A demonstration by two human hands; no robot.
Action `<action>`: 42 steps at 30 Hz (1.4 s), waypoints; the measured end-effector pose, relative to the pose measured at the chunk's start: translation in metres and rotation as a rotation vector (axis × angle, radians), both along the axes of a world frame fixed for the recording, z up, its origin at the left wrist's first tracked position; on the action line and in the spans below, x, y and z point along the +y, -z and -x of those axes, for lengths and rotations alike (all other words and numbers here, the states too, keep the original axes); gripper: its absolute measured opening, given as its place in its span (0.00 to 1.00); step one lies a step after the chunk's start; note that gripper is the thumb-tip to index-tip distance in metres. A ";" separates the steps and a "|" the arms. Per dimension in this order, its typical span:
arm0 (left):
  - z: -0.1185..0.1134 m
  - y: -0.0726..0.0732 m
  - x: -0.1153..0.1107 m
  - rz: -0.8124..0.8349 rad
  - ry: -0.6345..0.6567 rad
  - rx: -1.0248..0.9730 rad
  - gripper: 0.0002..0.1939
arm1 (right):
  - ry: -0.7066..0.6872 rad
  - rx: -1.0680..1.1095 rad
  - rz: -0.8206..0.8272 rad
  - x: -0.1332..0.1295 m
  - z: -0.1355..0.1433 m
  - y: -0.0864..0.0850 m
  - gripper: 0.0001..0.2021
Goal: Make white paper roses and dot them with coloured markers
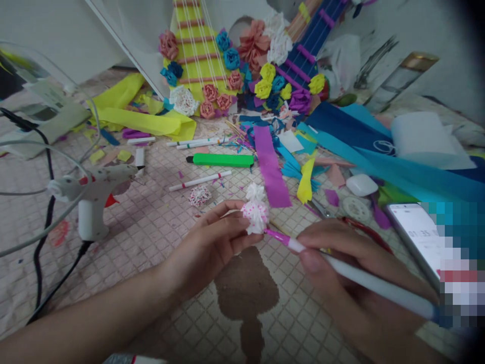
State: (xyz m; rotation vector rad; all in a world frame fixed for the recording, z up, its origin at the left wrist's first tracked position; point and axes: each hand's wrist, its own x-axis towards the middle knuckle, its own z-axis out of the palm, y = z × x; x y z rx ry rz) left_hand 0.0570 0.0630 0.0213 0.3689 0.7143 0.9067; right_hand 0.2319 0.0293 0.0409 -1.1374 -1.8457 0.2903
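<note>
Near the middle, my left hand pinches a white paper flower dotted with pink spots. A white marker with a pink tip lies in the grip of my right hand; its tip is at the flower's lower right edge. A second dotted paper flower rests on the table, left of the held one. Behind it lie a white marker with red bands and a green cutter. A purple paper strip extends behind the held flower.
On the left stands a white glue gun with cables. Yellow and blue paper lie behind. Two flower-decorated stringed shapes, yellow and blue, lean at the back. Scissors and a phone are on the right.
</note>
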 end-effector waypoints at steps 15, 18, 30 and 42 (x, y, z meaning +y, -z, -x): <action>-0.001 -0.002 -0.003 -0.100 0.051 0.015 0.14 | 0.068 0.018 0.038 0.001 0.002 -0.002 0.06; -0.001 -0.002 -0.004 -0.105 0.064 0.040 0.16 | 0.066 0.027 0.038 0.000 0.002 -0.001 0.06; 0.000 -0.004 -0.005 -0.076 0.081 0.013 0.11 | 0.067 0.031 0.030 -0.003 0.000 -0.004 0.07; 0.000 -0.003 -0.003 -0.069 0.085 0.025 0.08 | 0.072 0.065 -0.012 -0.003 -0.001 -0.002 0.07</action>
